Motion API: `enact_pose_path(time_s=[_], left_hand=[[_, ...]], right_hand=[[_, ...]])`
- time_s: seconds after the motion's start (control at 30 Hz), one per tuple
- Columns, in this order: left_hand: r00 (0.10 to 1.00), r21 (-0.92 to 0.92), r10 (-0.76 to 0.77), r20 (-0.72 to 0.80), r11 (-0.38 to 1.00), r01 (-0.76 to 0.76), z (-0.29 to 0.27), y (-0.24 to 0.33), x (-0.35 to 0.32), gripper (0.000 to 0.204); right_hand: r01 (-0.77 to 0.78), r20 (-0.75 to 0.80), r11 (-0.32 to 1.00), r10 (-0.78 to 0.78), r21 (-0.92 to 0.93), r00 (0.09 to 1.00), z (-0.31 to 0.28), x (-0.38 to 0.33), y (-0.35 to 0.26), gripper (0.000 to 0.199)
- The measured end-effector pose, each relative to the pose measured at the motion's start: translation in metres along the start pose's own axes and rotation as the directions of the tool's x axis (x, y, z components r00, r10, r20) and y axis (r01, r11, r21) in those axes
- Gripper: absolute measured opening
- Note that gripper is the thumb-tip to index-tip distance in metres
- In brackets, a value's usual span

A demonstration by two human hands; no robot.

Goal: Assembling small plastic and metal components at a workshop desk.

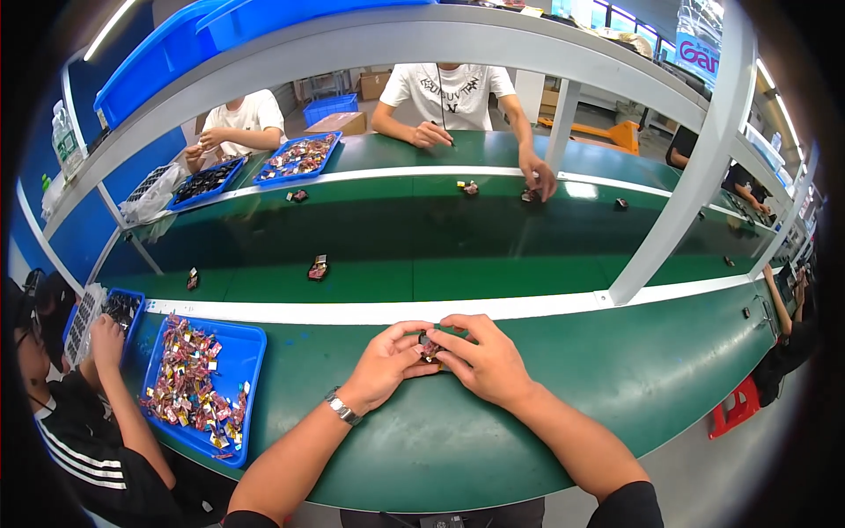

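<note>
Over the near green bench, both my hands meet around a small black plastic part (429,345) with coloured wires or pieces inside. My left hand (387,363), with a metal watch on its wrist, grips the part between thumb and fingers. From the other side my right hand (482,359) pinches at its top and edge with bent fingers, hiding much of it. To my left stands a blue tray (257,370) heaped with small parts (189,378) that have reddish wires and yellow and white pieces.
Beyond the white rail (370,310) runs a green belt (370,229) carrying several small black assemblies (319,267). A grey post (669,202) rises at right. Co-workers sit across and at left, where a person's hand (107,341) reaches over another blue tray (132,308).
</note>
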State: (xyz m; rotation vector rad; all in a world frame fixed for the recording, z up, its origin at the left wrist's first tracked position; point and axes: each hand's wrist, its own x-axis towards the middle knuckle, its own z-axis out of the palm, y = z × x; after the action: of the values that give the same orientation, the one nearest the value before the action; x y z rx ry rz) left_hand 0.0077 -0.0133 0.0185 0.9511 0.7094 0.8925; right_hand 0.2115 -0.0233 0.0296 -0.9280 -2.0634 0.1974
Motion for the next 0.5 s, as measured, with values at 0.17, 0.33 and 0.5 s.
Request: enact_pose_path(time_s=[0.17,0.33,0.5], left_hand=[[1.0,0.002,0.017,0.002,1.0,-0.017,0.002,-0.003,0.003,0.032],[1.0,0.1,0.02,0.009,0.995,-0.021,0.006,-0.004,0.004,0.032],[0.999,0.098,0.013,0.033,0.995,-0.016,0.008,-0.004,0.005,0.035]], right_hand=[[0.073,0.019,0.996,-0.073,-0.05,0.997,0.001,0.002,0.005,0.029],[0.087,0.09,0.996,-0.086,-0.01,0.992,-0.007,0.005,0.009,0.022],[0.044,0.122,0.999,-0.048,0.031,0.991,-0.01,0.003,0.013,0.016]])
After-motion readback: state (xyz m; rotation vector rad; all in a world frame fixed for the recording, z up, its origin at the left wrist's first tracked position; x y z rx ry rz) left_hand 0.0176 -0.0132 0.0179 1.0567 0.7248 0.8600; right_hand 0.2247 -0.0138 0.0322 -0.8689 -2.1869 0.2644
